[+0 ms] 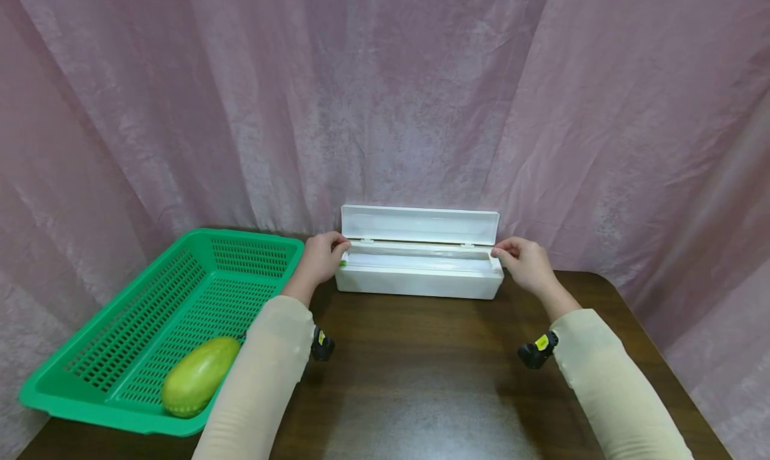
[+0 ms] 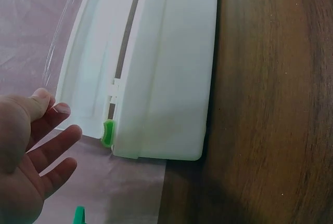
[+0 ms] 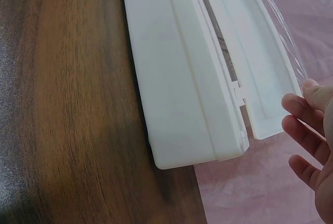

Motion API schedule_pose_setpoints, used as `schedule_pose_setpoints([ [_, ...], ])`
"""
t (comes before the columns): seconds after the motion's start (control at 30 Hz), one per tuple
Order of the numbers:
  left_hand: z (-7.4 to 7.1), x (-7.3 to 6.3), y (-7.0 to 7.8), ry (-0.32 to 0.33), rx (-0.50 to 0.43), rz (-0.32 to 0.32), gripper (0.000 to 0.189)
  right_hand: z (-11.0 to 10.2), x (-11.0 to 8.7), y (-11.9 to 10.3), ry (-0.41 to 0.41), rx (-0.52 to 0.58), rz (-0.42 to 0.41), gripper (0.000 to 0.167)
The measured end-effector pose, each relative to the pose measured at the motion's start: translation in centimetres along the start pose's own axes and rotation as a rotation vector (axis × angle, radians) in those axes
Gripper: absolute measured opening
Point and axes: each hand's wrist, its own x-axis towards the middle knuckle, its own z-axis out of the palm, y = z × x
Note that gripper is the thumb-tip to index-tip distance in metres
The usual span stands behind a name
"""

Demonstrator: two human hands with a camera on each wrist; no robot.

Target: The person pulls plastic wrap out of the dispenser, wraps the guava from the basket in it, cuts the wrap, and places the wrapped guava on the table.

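Observation:
A long white cling film dispenser box (image 1: 420, 283) stands at the back of the table, its hinged lid (image 1: 420, 224) tipped up. Inside lies a pale roll (image 1: 421, 263). At the box's left end my left hand (image 1: 321, 256) pinches one end of the clear cling film edge (image 2: 61, 33) between thumb and forefinger, other fingers spread. My right hand (image 1: 525, 265), at the right end, pinches the film's other end (image 3: 285, 33) the same way. Between the hands the film edge stretches along the lid. A green slider (image 2: 107, 133) sits on the box's left end.
A green slotted plastic basket (image 1: 222, 306) stands to the left, close to my left forearm. In its front part lies a yellow-green oblong fruit (image 1: 200, 377). The dark wooden table (image 1: 415, 366) ends at a rounded right corner. A pink curtain (image 1: 397, 99) hangs right behind the box.

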Motion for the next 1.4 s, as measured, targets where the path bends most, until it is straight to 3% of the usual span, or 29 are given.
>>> schedule_pose_setpoints([
  [0.57,-0.6,-0.2,0.3,0.025,-0.024,0.025,0.023,-0.4,-0.3,-0.7,0.061,0.011,-0.044,0.021],
  [1.0,-0.6,-0.4,0.0,0.014,-0.014,0.054,0.026,-1.0,-0.2,-0.8,0.063,0.019,-0.052,0.022],
  [1.4,-1.2,-0.4,0.8,0.018,-0.006,0.078,0.027,-1.9,-0.2,-1.2,0.078,0.022,-0.047,0.020],
])
